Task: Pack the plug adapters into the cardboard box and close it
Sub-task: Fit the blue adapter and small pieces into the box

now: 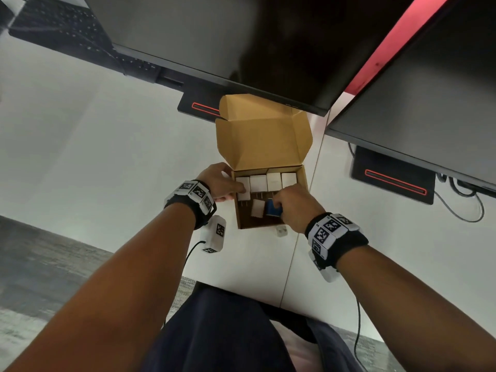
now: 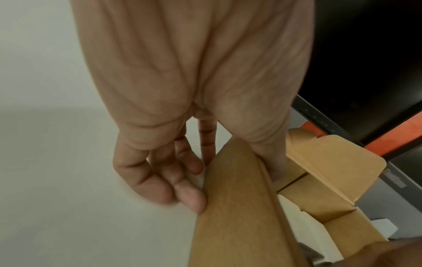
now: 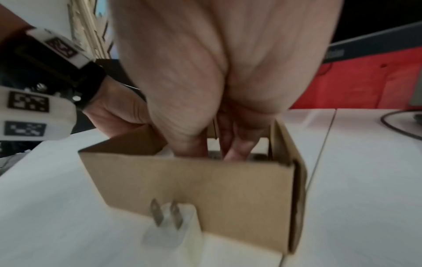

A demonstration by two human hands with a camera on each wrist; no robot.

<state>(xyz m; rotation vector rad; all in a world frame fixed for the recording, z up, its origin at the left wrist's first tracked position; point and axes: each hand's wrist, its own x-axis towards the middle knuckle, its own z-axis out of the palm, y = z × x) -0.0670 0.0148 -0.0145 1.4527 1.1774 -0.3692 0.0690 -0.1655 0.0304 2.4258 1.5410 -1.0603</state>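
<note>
The open cardboard box (image 1: 303,181) stands mid-table with its lid (image 1: 263,140) raised at the back. Several white plug adapters (image 1: 273,181) line its back row, and one more white adapter (image 1: 257,208) lies nearer the front. My left hand (image 1: 220,183) grips the box's left wall (image 2: 235,207), fingers (image 2: 191,198) outside and thumb inside. Inside the front of the box, my right hand (image 1: 295,208) pinches a blue adapter (image 1: 272,208). The right wrist view shows the fingers (image 3: 235,151) dipped into the box (image 3: 194,189). Another white adapter (image 3: 171,224) lies on the table against the box's front wall.
Two dark monitors (image 1: 241,44) overhang the white table (image 1: 107,157) just behind the lid, their stands (image 1: 391,175) to the left and right of the box. A black keyboard (image 1: 67,22) sits far left. Cables (image 1: 461,205) trail at the right. The table's front edge is close to my body.
</note>
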